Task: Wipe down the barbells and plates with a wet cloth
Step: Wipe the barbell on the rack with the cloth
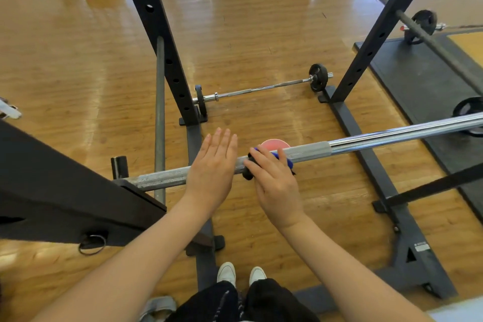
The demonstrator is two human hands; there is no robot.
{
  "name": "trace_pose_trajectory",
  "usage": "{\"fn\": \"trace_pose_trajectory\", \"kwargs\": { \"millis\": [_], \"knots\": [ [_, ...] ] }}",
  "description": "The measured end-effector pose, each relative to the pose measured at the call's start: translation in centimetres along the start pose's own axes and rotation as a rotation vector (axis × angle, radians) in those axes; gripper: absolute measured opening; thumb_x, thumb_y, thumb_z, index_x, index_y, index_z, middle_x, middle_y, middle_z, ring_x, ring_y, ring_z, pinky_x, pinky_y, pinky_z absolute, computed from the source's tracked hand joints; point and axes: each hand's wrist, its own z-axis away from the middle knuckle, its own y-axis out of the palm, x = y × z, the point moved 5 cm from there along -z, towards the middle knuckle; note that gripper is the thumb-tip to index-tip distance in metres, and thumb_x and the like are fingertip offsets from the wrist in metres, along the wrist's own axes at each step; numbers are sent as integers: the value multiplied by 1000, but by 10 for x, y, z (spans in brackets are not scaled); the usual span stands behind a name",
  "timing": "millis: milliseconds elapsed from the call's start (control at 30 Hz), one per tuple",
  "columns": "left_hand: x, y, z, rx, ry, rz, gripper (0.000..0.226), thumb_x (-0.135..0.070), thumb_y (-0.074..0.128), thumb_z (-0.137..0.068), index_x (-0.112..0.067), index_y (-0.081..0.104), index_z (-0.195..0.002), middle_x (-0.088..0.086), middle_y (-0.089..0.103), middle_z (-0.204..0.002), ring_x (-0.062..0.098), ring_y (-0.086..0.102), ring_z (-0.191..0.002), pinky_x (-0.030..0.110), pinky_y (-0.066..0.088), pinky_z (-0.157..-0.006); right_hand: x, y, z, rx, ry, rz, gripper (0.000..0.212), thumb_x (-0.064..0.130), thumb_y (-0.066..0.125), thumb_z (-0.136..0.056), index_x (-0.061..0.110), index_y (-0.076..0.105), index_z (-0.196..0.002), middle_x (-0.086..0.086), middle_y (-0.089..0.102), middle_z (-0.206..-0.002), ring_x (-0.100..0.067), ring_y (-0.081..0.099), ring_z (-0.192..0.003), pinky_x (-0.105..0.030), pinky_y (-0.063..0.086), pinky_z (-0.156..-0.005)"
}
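Observation:
A long steel barbell (366, 141) lies across the rack in front of me, running from lower left to upper right. My right hand (274, 178) presses a dark blue cloth (286, 161) around the bar's knurled part, fingers curled over it. My left hand (213, 165) hovers flat over the bar just left of the cloth, fingers straight and together. A second, smaller barbell (261, 89) with black plates (318, 77) lies on the wooden floor beyond.
Two black rack uprights (162, 42) (376, 34) rise on either side. A pink bowl (274, 144) sits on the floor behind the bar. A black bench pad (65, 191) is at left, a dark mat (418, 81) with more plates at right.

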Motion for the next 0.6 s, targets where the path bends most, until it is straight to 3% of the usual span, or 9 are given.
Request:
{"fn": "trace_pose_trajectory", "kwargs": {
  "millis": [133,300,400,600],
  "knots": [
    [0,2,0,13,8,-13,64,5,76,-65,6,54,-125,24,57,-127,37,53,-120,48,30,-104,-24,-19,3,38,-46,32,27,5,51,-88,4,69,-107,-13,65,-118,-22,53,-116,-40,19,-115],
    [0,-1,1,37,-11,13,63,2,82,-63,4,59,-121,22,62,-120,35,59,-114,46,30,-102,-78,-60,14,-76,236,31,30,-4,53,-83,3,69,-108,-8,62,-120,-19,53,-117,-37,19,-116],
    [-1,-1,1,65,-22,30,61,5,81,-60,5,61,-118,25,62,-117,37,60,-112,46,32,-100,-79,-59,14,-105,340,47,27,5,52,-87,2,70,-107,-14,65,-117,-20,54,-116,-36,19,-115],
    [-2,-5,-1,66,-3,-18,58,1,64,-72,5,52,-128,27,53,-130,38,50,-123,49,28,-105,-4,-7,3,3,140,-40,29,4,53,-83,3,71,-105,-15,65,-118,-22,52,-116,-40,22,-112]
  ]
}}
